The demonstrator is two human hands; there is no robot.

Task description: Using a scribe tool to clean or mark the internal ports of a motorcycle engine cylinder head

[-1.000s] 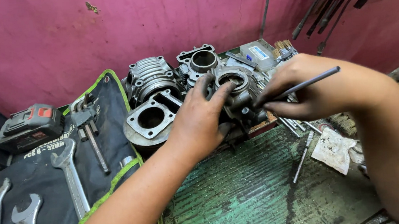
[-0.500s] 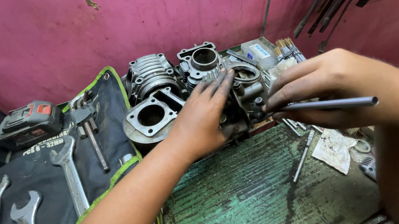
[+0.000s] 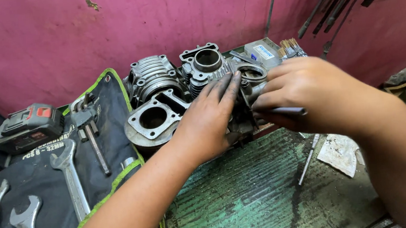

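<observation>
The engine part (image 3: 247, 93) sits on the green counter (image 3: 248, 197), by the pink wall (image 3: 110, 34). Your left hand (image 3: 213, 120) lies flat on top of it, fingers spread, pressing it down. Your right hand (image 3: 307, 93) is closed around a thin metal rod (image 3: 285, 111). The part looks heavy, hard and greasy, so it may slip. Hold it by its thick sides, not the thin fins. Wrenches (image 3: 70, 177) lie nearby.

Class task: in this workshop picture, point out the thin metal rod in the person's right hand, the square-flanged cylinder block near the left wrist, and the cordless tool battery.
metal rod (image 3: 287, 110), head view, on its bare shaft.
cylinder block (image 3: 141, 131), head view, on its flange.
battery (image 3: 28, 127), head view, on its dark casing.
</observation>
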